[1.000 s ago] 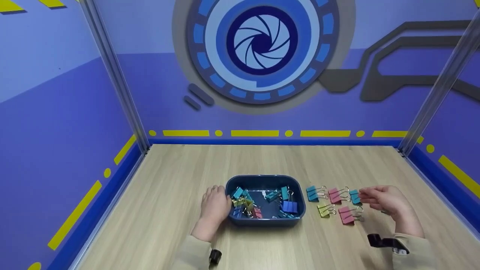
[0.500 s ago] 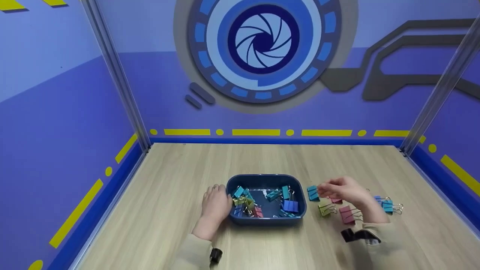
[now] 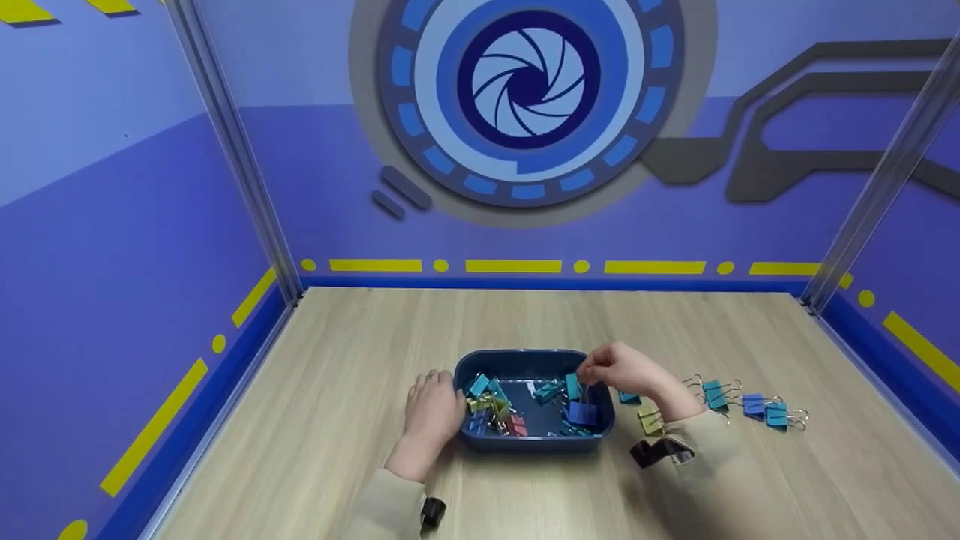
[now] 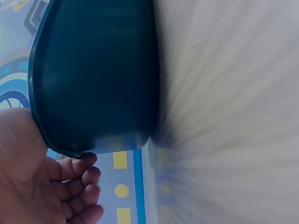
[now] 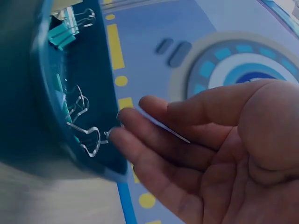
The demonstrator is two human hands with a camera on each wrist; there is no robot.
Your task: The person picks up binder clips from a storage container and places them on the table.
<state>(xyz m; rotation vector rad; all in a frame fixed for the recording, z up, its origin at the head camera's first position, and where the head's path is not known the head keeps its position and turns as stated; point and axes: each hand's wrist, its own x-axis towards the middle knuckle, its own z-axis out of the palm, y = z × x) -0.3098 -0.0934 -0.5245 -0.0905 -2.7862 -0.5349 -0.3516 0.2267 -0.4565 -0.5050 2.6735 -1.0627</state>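
Note:
A dark blue rectangular box (image 3: 536,444) stands on the table with binder clips in teal, yellow, blue and red inside. My right hand (image 3: 626,371) reaches over its right rim, fingertips close to a teal binder clip (image 3: 572,385) and a blue binder clip (image 3: 582,412). In the right wrist view the fingers (image 5: 126,142) curve loosely beside wire clip handles (image 5: 96,140), with no clip between them. My left hand (image 3: 433,409) rests against the box's left end. Its relaxed fingers (image 4: 81,179) touch the rim at a corner in the left wrist view; the thumb is hidden there.
Right of the box lie a yellow binder clip (image 3: 650,421), a teal clip (image 3: 716,394), a blue clip (image 3: 753,405) and another teal clip (image 3: 777,415). My right forearm covers part of this group. Printed panels (image 3: 525,240) enclose the wooden table (image 3: 360,322).
My right hand has moved left, from a teal binder clip in the group on the table to over the box's right rim. That clip stays on the table. The left hand has kept its place.

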